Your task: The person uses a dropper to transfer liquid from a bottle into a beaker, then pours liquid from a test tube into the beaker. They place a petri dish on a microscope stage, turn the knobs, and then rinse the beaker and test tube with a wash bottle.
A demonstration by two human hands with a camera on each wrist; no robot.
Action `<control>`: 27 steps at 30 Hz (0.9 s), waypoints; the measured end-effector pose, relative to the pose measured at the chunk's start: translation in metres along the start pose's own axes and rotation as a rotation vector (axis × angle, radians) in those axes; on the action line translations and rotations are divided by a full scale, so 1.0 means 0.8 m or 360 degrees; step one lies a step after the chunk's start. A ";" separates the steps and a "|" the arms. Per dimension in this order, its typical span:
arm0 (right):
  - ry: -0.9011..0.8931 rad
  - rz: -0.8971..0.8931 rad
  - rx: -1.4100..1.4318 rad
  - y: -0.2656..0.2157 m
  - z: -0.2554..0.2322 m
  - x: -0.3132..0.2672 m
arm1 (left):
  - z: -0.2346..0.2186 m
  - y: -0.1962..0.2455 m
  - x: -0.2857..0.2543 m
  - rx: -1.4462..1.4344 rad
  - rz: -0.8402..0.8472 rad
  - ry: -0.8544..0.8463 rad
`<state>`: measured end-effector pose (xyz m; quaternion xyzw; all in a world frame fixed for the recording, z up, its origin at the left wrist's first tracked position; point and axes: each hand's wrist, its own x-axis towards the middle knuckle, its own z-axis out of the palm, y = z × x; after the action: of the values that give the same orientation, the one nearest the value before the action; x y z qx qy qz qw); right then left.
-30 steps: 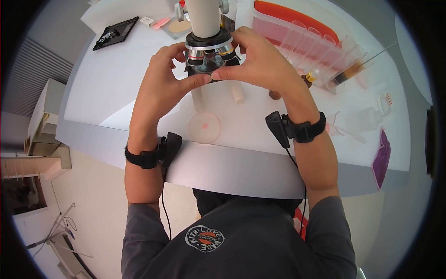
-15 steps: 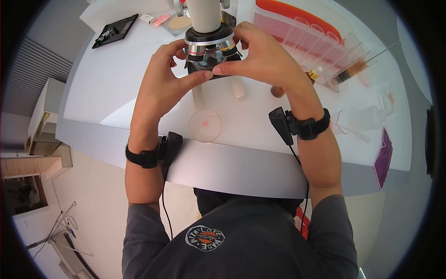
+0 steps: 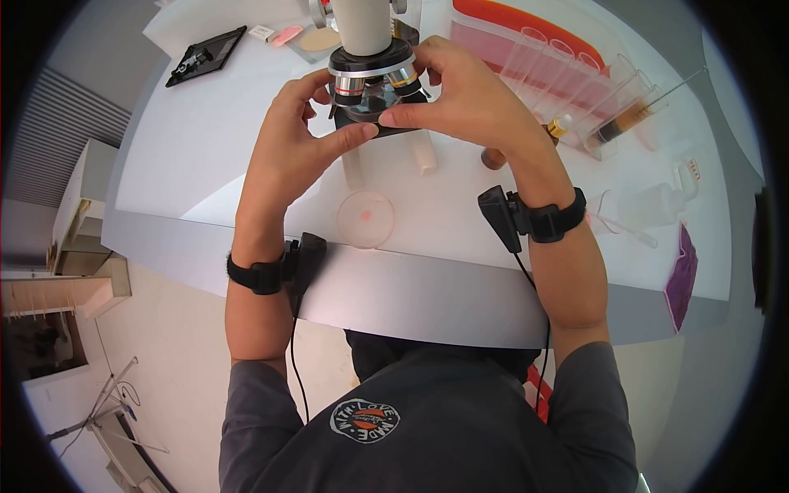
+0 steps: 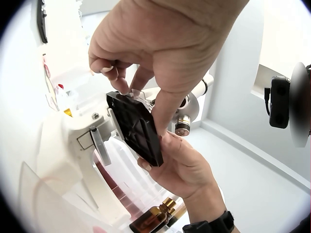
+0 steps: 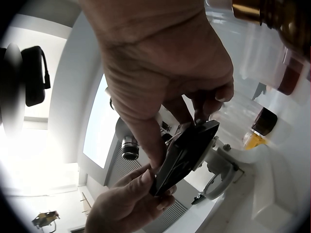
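Both hands are at the black stage [image 4: 133,126] of a white microscope [image 3: 363,29], below its objective lenses [image 3: 349,86]. My left hand [image 3: 296,148] grips the stage's left side, thumb along the front edge and fingers reaching behind. On the other side my right hand [image 3: 468,99] holds it the same way, and the two thumb tips come close together at the middle of the front edge. From the right wrist, the stage [image 5: 187,155] appears tilted between both hands. A clear edge [image 4: 137,93] shows by the left fingertips; the fingers partly hide the stage top.
Nearer the table edge lies a petri dish [image 3: 366,220] with a pink spot. To the right stand several test tubes [image 3: 526,57], a brown dropper bottle [image 3: 493,158], a clear wash bottle [image 3: 653,205] and a purple cloth [image 3: 680,279]. A black tablet-like case [image 3: 205,57] lies at back left.
Both hands stay at the stage with nearly the same grip. The right forearm and wrist have shifted slightly outward and up, and the right thumb sits slightly higher.
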<state>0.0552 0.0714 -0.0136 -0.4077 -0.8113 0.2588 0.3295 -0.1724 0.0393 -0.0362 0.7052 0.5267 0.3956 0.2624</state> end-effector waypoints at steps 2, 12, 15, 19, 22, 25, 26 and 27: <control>-0.0012 0.0016 -0.0009 -0.002 -0.002 -0.001 | 0.000 -0.001 0.000 -0.0024 -0.0005 -0.0001; 0.0013 0.0075 -0.0112 -0.009 -0.014 -0.012 | -0.002 0.002 0.000 -0.0043 -0.0039 -0.0029; -0.0006 0.0172 -0.0136 -0.022 -0.027 -0.019 | -0.003 0.002 -0.001 -0.0081 -0.0002 -0.0022; 0.0164 0.0376 -0.0035 -0.050 -0.040 -0.022 | -0.009 0.008 -0.005 -0.0212 0.0012 0.0010; 0.0388 0.0247 0.0153 -0.057 -0.044 -0.013 | -0.028 0.009 -0.007 -0.0388 0.0054 0.0015; 0.0534 0.0098 0.0226 -0.054 -0.039 0.003 | -0.045 0.008 -0.005 -0.0758 0.0139 0.0040; 0.0568 0.0079 0.0236 -0.053 -0.035 0.009 | -0.050 0.008 0.000 -0.0727 0.0161 0.0068; 0.0603 0.0007 0.0304 -0.047 -0.029 0.016 | -0.055 0.011 0.006 -0.0695 0.0180 0.0100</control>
<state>0.0481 0.0656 0.0320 -0.4177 -0.7057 0.2542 0.5127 -0.2034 0.0389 -0.0039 0.6475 0.3961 0.5359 0.3696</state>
